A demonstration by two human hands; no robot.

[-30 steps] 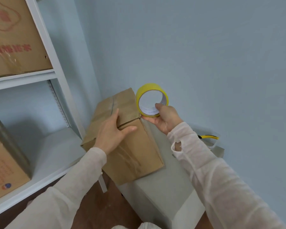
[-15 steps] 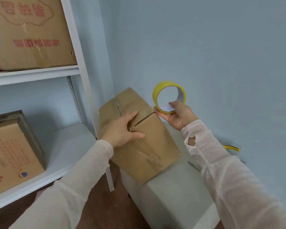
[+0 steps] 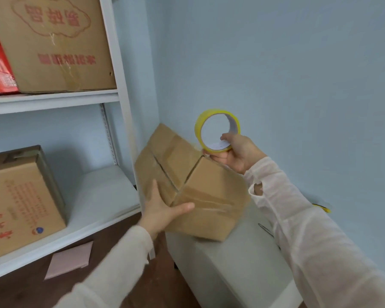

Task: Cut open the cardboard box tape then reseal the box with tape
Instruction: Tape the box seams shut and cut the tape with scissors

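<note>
On pale grey bench point(image 3: 231, 263) beside wall: plain brown cardboard box point(image 3: 209, 192), tilted, seam up. Left hand point(image 3: 160, 210) clasped round near corner, thumb across front, presumably steadying. Right hand point(image 3: 238, 152) pinching yellow tape roll point(image 3: 198, 132), thumb inside core, just above far corner, likely for resealing.

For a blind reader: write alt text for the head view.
A person's left hand grips a corner of a tilted box on a grey bench, while the right hand holds a yellow tape roll just above the box's far corner. White shelves with more boxes stand to the left, against a pale blue wall.
</note>
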